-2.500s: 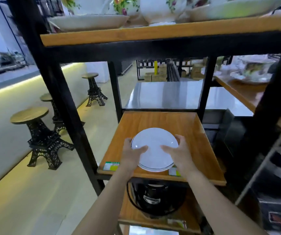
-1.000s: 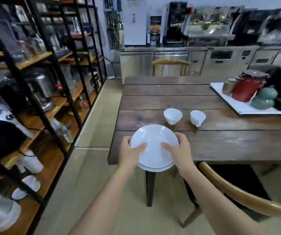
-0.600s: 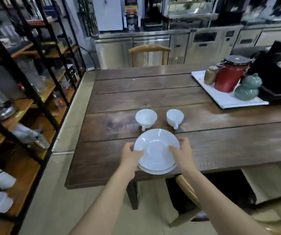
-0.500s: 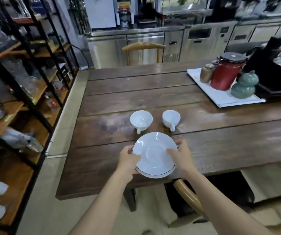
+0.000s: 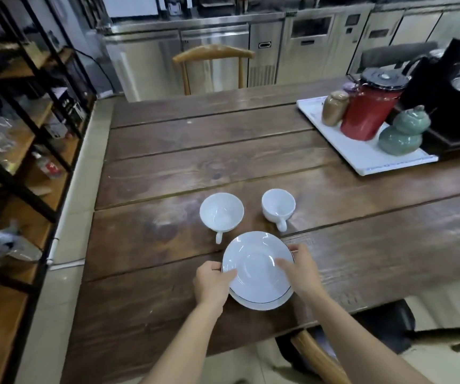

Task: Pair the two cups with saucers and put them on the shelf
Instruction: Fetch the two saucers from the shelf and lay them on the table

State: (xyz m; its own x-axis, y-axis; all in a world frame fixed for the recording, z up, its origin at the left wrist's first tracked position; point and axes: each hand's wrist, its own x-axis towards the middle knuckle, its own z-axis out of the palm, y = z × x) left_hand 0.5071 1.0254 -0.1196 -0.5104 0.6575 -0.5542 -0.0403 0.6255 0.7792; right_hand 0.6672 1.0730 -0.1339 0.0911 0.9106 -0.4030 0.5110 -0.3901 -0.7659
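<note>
Two stacked white saucers with a dark rim line are held over the near part of the dark wooden table. My left hand grips their left edge and my right hand grips their right edge, thumbs on top. Just beyond them, two white cups stand upright on the table: a wide cup on the left and a smaller cup on the right, handles toward me. Shelving with wooden boards stands at the left.
A white tray at the table's right carries a red canister, a brown jar and a green gourd jar. A wooden chair back is at the near edge, another chair at the far side. Steel counters line the back.
I turned from the shelf to the table, carrying the saucers in both hands. The saucers have come down closer to the tabletop, just in front of the two cups.
</note>
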